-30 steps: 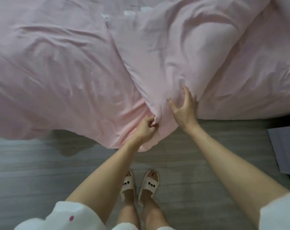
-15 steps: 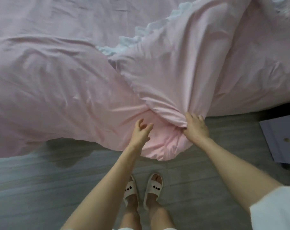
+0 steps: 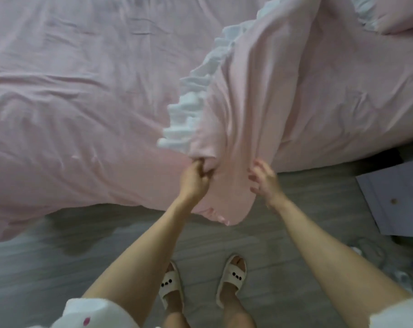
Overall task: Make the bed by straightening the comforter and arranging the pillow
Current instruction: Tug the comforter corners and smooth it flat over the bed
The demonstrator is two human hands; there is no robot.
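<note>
A pink comforter (image 3: pixel 259 95) with a white ruffled edge (image 3: pixel 191 100) lies across the bed, its folded corner hanging over the near edge toward the floor. My left hand (image 3: pixel 194 179) is closed on a bunch of this comforter just below the ruffle. My right hand (image 3: pixel 264 179) is beside the hanging corner with fingers spread, touching or just off the fabric. A pink pillow (image 3: pixel 399 13) with a white frill shows at the top right corner. The pink sheet (image 3: pixel 70 91) covers the left of the bed.
Grey wood floor (image 3: pixel 58 268) runs along the near side of the bed. My feet in white slippers (image 3: pixel 170 282) stand close to the bed edge. A pale flat box (image 3: pixel 394 197) lies on the floor at the right, with crumpled items below it.
My left hand went from open to closed on the comforter near the ruffle. My right hand let go of the fabric and opened. The ruffled edge has come nearer.
</note>
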